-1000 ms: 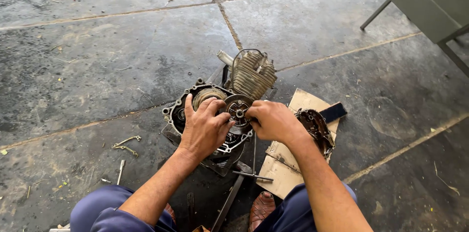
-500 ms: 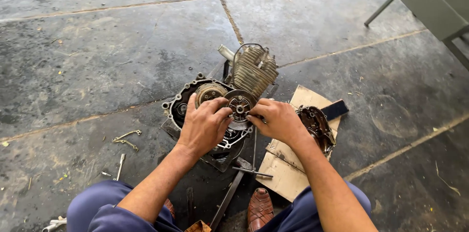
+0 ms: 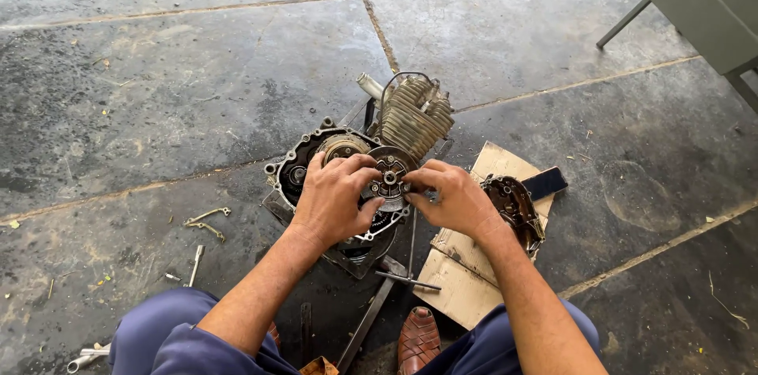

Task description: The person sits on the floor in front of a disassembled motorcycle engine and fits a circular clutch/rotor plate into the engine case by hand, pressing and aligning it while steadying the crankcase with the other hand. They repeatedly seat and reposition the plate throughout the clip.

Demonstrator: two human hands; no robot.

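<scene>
A small engine (image 3: 410, 118) with a finned cylinder lies on the stone floor, its side case open. In the open case sits a round clutch plate (image 3: 391, 174). My left hand (image 3: 335, 197) grips the plate's left edge with its fingers curled over it. My right hand (image 3: 450, 197) holds the plate's right edge with its fingertips. Both forearms reach in from the bottom of the view. A round gear (image 3: 341, 146) shows in the case just beyond my left fingers.
A removed engine cover (image 3: 513, 205) lies on a piece of cardboard (image 3: 462, 280) to the right. Spanners (image 3: 207, 221) and small parts lie on the floor at the left. A long bar (image 3: 367, 320) lies between my knees. A metal chair (image 3: 703, 8) stands far right.
Both hands stay on the clutch plate and have shifted only slightly around it. The view has drifted a little, and my shoe now shows at the bottom.
</scene>
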